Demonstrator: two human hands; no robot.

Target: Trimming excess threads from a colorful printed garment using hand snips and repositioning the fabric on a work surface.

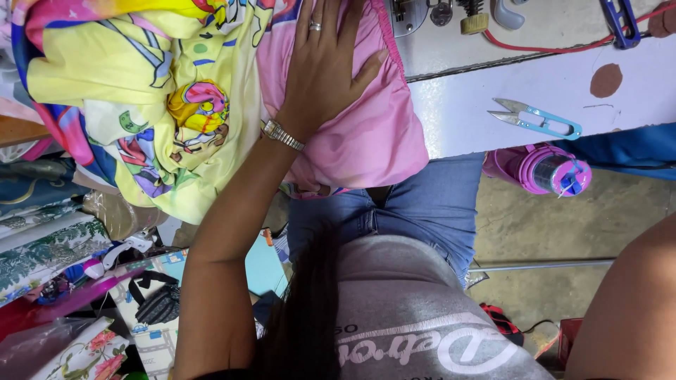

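My left hand (pixel 324 67) lies flat, fingers spread, on pink fabric (pixel 373 134) at the edge of a white sewing table (pixel 465 105). It wears a ring and a metal wristwatch (pixel 282 134). Just left of the hand, a bundle of yellow printed cloth (pixel 162 98) with cartoon figures joins the pink fabric and hangs over the table edge. The pink fabric drapes down onto my lap in blue jeans (pixel 415 204). Only my right arm (pixel 634 302) shows at the lower right; its hand is out of view.
Thread snips (pixel 535 121) with a light-blue handle lie on the table to the right. A pink bottle (pixel 539 169) sits below the table edge. Sewing machine parts (pixel 436 14) and a red cord (pixel 549 46) are at the top. Folded fabrics (pixel 42 239) pile up at left.
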